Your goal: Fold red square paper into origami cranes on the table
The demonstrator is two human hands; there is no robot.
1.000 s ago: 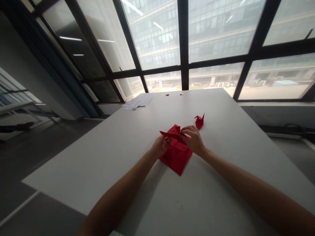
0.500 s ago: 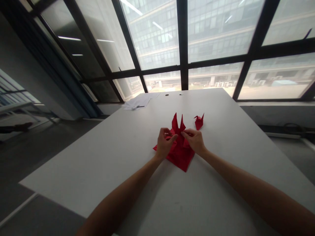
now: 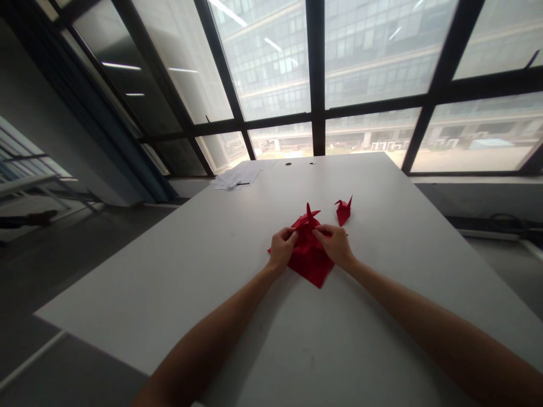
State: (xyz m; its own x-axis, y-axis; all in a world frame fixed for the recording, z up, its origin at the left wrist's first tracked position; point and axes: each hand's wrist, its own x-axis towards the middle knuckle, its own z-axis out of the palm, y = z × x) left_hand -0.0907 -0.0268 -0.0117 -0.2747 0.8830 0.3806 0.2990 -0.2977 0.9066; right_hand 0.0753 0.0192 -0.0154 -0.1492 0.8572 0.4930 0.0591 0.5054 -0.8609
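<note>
your left hand (image 3: 281, 247) and right hand (image 3: 336, 244) each hold a closed pinch on the folded red origami (image 3: 307, 220), between the side edges of the table (image 3: 190, 271), over a red paper square (image 3: 314, 271); a red origami crane (image 3: 343, 213) sits nearer the far edge.

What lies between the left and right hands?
In the head view, folded red paper; the left hand and right hand both pinch it.

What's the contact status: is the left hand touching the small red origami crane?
Apart. The head view shows white tabletop and folded red paper between the left hand and the small red origami crane.
</note>
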